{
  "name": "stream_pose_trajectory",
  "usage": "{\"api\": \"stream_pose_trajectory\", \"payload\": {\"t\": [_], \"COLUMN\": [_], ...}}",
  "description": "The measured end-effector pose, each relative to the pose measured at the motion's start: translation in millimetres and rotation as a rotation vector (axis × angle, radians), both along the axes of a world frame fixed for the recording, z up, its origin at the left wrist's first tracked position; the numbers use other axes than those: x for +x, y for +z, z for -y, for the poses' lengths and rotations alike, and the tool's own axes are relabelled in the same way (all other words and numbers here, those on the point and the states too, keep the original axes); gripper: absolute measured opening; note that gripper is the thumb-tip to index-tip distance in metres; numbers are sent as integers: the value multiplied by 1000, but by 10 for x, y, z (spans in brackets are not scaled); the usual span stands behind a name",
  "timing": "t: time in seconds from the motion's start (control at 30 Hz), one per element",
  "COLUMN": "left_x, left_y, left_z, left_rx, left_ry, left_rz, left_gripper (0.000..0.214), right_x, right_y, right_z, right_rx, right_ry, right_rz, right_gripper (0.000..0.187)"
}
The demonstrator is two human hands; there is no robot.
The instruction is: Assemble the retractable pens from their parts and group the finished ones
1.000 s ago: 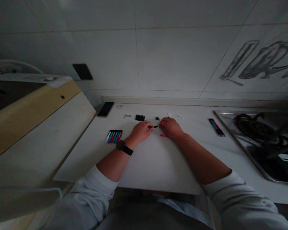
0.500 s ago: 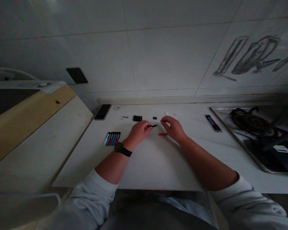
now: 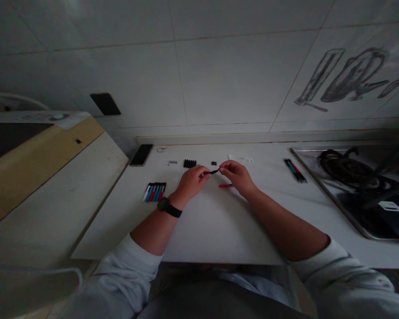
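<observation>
red pen barrel [image 3: 224, 186] on the white worktop [image 3: 216, 230], just beside the right hand [image 3: 238, 178]. slightly beyond: black pen part [image 3: 214, 172], pinched between fingers of the left hand [image 3: 192, 180]. right fingers narrow at its tip; cannot tell whether they hold anything. probably light, stiff, slippery; best gripped mid-length. farther: short black tubes [image 3: 190, 163] in a row.

The left hand [image 3: 191, 182] and right hand [image 3: 240, 178] face each other, fingers [image 3: 204, 170] pinched on both; forearms [image 3: 287, 223] slant back and outward from the fingers.
</observation>
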State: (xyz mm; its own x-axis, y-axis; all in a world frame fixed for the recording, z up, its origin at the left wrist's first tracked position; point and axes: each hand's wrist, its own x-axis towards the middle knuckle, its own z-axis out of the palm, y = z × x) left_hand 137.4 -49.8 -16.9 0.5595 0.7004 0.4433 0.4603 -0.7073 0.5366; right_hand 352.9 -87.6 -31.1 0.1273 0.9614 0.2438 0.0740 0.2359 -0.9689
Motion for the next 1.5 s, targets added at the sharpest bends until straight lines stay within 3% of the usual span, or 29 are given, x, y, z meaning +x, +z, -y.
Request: {"api": "stream_pose_trajectory", "payload": {"t": [0.3, 0.57, 0.67, 0.8, 0.9, 1.0, 1.1, 1.5], "left_x": [6, 18, 23, 11, 2, 0, -1, -2], "left_y": [-3, 2, -15, -38, -54, -65, -72, -75], "left_z": [-4, 16, 17, 3, -11, -18, -22, -28], "left_rx": [18, -15, -15, -1, 9, 8, 7, 2], "left_ry": [5, -45, -76, -26, -11, -20, -18, -27], "left_rz": [26, -28, -48, -34, -51, -68, -78, -105], "left_gripper": [9, 11, 12, 16, 16, 17, 17, 17], "right_x": [7, -25, 25, 340, 657, 850, 887, 892], "right_y": [-21, 19, 71, 137, 142, 87, 7, -27], "right_z": [0, 102, 89, -21, -96, -138, -167, -191], "right_rx": [-3, 159, 184, 108, 0, -105, -174, -240], "right_ry": [16, -4, -2, -244, -390, -361, -273, -218], "right_rz": [65, 388, 421, 439, 699, 963, 1095, 1212], "right_gripper": [32, 24, 27, 31, 27, 26, 28, 30]}}
